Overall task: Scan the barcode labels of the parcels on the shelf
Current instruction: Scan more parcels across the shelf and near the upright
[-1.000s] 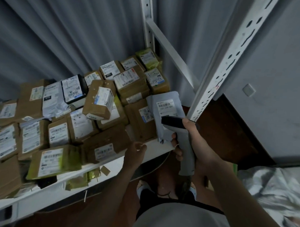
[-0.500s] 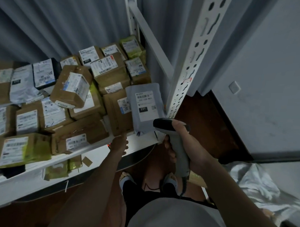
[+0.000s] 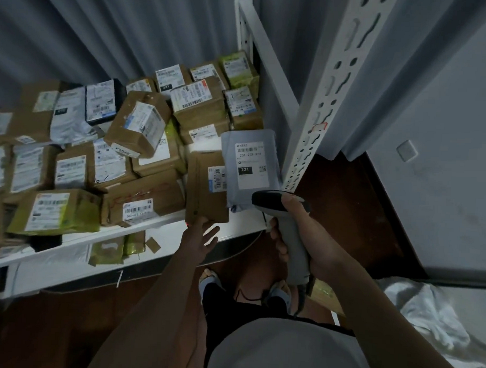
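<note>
1. Right hand (image 3: 311, 241): clamped round grip of scanner (image 3: 285, 226), thumb on top of head; head aimed at grey mailer (image 3: 249, 167).
2. Left hand (image 3: 200, 237): fingers spread and relaxed, fingertips touching lower edge of brown box (image 3: 205, 193), gripping nothing.
3. Grey mailer: at right end of shelf (image 3: 163, 236), label up, partly over brown box, beside upright (image 3: 321, 104).
4. Other parcels (image 3: 139, 122): crowded across shelf, labels mostly up.

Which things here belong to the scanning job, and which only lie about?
Job: barcode scanner in right hand; grey parcel; brown parcel by open left hand; shelf.
Lying about: white cloth; curtain.
</note>
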